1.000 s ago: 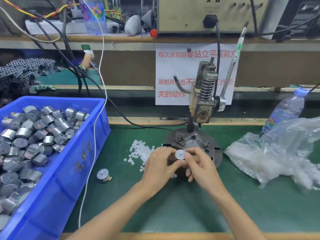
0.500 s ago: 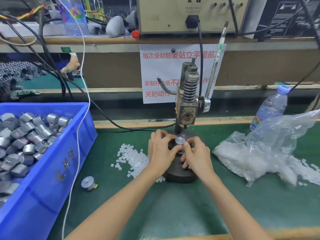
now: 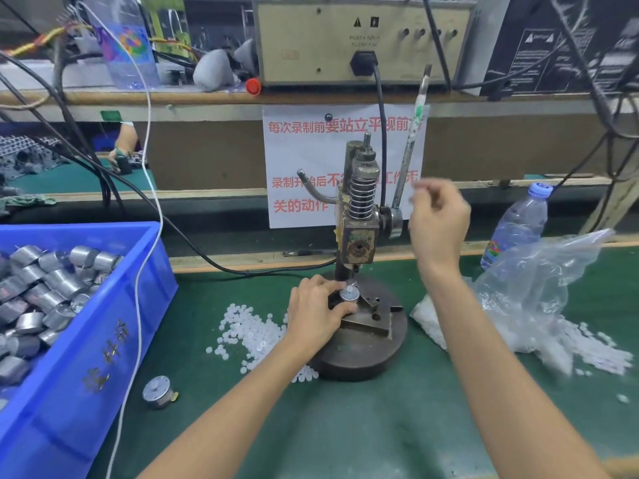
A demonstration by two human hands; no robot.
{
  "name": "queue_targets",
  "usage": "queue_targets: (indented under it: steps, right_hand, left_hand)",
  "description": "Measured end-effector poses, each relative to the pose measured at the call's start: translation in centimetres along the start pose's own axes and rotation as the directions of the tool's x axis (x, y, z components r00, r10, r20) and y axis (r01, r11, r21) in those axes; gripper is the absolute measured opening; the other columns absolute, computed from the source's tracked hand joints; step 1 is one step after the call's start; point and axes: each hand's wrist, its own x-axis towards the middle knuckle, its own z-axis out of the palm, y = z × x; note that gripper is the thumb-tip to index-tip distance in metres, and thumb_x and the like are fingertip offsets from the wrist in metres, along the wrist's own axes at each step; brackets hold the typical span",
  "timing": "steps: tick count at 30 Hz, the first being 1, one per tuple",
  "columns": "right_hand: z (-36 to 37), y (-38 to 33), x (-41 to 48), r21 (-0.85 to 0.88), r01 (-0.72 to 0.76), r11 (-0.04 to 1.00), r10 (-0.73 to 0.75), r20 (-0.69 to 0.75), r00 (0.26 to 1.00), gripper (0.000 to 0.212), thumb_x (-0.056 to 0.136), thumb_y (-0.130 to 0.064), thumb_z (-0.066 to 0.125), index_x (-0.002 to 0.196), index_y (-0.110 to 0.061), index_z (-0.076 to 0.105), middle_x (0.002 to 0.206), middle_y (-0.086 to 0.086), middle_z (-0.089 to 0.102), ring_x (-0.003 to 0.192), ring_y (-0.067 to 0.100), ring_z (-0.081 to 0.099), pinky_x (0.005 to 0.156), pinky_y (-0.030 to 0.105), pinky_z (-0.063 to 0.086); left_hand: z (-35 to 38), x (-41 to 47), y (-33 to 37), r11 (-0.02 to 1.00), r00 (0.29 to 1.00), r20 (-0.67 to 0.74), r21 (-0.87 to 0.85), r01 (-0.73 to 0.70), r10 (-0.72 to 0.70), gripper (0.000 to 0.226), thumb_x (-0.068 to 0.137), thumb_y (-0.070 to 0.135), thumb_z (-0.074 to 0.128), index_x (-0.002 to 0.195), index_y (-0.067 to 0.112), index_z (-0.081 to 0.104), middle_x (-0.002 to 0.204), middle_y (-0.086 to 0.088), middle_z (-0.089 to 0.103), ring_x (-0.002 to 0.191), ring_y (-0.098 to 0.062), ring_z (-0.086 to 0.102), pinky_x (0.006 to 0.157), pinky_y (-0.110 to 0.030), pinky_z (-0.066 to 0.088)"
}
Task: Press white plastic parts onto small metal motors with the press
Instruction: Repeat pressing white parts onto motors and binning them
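- Here, the press [image 3: 359, 216] stands on its round dark base in the middle of the green surface [image 3: 380, 426], with one motor [image 3: 349, 294] seated upright in the fixture under the ram and a small white piece on its top face.
- The left hand [image 3: 316, 305] holds that motor; its grip is narrow, with the thumb in front and the fingers behind the can.
- The right hand [image 3: 437, 223] is raised just beside the one lever [image 3: 411, 146], apart from it. It is blurred, its fingers are bent, and I cannot tell whether its grip holds anything.
- Nothing stands between the right hand and the lever. The left hand covers the fixture's left side.
- A heap of white plastic parts [image 3: 252, 333], too many to count, lies left of the base and touches its rim.
- One blue bin [image 3: 103, 340] at the left holds many motors [image 3: 45, 288]; one loose motor [image 3: 157, 392] lies on the surface just beside it.
- One clear bag [image 3: 539, 292] of white parts slumps at the right, with one water bottle [image 3: 518, 226] behind it.
- One white cable [image 3: 145, 236] hangs over the bin's corner, and a paper sign [image 3: 301, 160] hangs behind the press.
- Half a second ago both hands were at the motor; since then the right hand has lifted away to the lever's side, while the left stays on the motor.
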Motion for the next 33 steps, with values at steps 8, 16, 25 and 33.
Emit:
queue_targets:
  steps: [8,16,25,33]
  right_hand:
    - [2.4,-5.7,7.7,-0.006,-0.112,0.994,0.111,0.227,0.968,0.034,0.095,-0.014,0.046,0.129,-0.012,0.045,0.109,0.001,0.057,0.064,0.004,0.056,0.060,0.021,0.049]
    - [-0.1,-5.2,3.7,0.115,0.128,0.985,-0.134,0.043,0.990,0.006,0.089,-0.017,0.048,0.091,-0.022,0.052,0.073,-0.012,0.051,0.066,0.004,0.046,0.068,0.032,0.043]
    - [-2.2,-3.3,-2.1,0.293,0.240,0.926,-0.248,-0.010,0.969,0.012,0.091,-0.015,0.043,0.085,-0.026,0.045,0.058,-0.018,0.047,0.048,0.002,0.034,0.050,0.021,0.030]
    - [-1.4,-1.6,-4.0,0.380,0.270,0.885,-0.265,-0.067,0.962,0.024,0.089,-0.009,0.039,0.094,-0.033,0.044,0.083,-0.009,0.046,0.062,0.006,0.037,0.060,0.024,0.032]
  left_hand:
    - [0.0,-0.1,0.1,1.000,1.000,0.020,0.019,-0.009,0.009,0.049,0.082,0.050,0.063,0.124,0.026,0.059,0.111,0.003,0.058,0.107,-0.017,0.045,0.090,-0.026,0.028]
    - [-0.2,0.0,0.2,1.000,1.000,0.027,0.015,0.003,-0.003,0.046,0.083,0.049,0.062,0.122,0.025,0.060,0.111,0.003,0.057,0.106,-0.018,0.045,0.087,-0.026,0.027]
    - [-0.3,-0.1,0.4,0.999,1.000,0.028,0.044,-0.004,0.003,0.049,0.084,0.050,0.060,0.125,0.024,0.058,0.114,0.003,0.056,0.108,-0.018,0.044,0.086,-0.025,0.025]
    - [0.2,0.0,-0.1,0.999,1.000,-0.012,0.041,-0.028,0.029,0.048,0.084,0.050,0.060,0.123,0.022,0.060,0.111,0.003,0.057,0.105,-0.017,0.044,0.085,-0.025,0.026]
